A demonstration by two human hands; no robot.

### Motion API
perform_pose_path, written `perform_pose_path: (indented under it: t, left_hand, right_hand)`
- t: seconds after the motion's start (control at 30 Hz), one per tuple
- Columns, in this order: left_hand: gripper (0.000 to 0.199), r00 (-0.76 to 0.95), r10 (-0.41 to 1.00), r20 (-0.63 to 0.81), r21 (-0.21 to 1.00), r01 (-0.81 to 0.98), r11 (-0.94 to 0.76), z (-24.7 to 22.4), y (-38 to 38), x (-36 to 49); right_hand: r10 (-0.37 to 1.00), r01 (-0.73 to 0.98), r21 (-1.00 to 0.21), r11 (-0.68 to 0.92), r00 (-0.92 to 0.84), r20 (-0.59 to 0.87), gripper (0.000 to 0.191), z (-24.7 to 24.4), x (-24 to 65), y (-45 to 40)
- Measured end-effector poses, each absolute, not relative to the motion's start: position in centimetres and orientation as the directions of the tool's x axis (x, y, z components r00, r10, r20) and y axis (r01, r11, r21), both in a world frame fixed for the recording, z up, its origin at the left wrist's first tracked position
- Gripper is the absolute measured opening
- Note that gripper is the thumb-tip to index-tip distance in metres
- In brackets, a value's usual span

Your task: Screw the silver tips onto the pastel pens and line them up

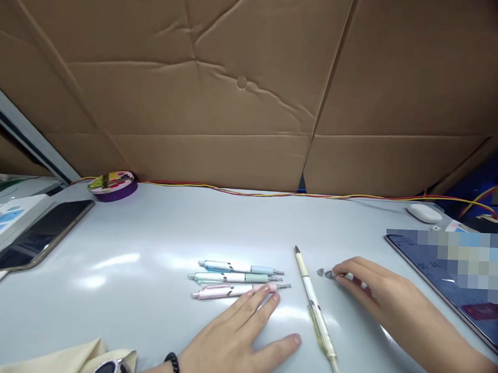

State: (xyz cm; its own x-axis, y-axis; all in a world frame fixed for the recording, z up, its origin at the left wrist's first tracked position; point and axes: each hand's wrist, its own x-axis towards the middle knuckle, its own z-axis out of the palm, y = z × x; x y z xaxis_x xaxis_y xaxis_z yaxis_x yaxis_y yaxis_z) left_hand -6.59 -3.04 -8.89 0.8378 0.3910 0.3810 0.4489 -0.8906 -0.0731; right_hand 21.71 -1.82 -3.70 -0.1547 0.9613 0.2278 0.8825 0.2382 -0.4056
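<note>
Three pens lie side by side at the middle of the table: a blue one [229,267], a green one [232,278] and a pink one [223,291]. Their right ends show bare metal tips. My left hand [246,332] rests with spread fingers, its fingertips on the pink pen. To the right a pale yellow pen [312,294] lies slanted, its dark tip pointing away. Two small grey cone-shaped pieces [320,272] sit beyond it. My right hand [371,282] has its thumb and forefinger pinched at the right-hand piece [328,274].
A phone [40,235] and a white box [14,220] are at the left. Purple tape [113,187] and thin wires [248,193] run along the cardboard wall [219,108]. A tablet [446,288] and a white case [424,213] are at the right.
</note>
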Motion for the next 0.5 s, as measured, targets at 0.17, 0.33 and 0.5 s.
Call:
perform_pose_path:
  t: [0.17, 0.33, 0.5]
  left_hand:
    - [0.041, 0.835, 0.360, 0.416, -0.107, 0.438, -0.892, -8.3, -3.2, -6.5]
    - [0.040, 0.867, 0.350, 0.354, -0.107, 0.409, -0.906, -7.6, -3.2, -6.6]
    - [0.043, 0.864, 0.371, 0.340, -0.031, 0.405, -0.914, -6.4, -3.0, -6.5]
  right_hand:
    - [0.954, 0.843, -0.448, 0.298, -0.249, 0.165, 0.022, -3.4, 21.0, -2.4]
    - [0.915, 0.732, -0.551, 0.401, -0.349, 0.203, 0.013, -3.9, 19.4, -3.0]
    - [0.888, 0.663, -0.592, 0.457, -0.383, 0.256, 0.011, -4.8, 18.4, -3.4]
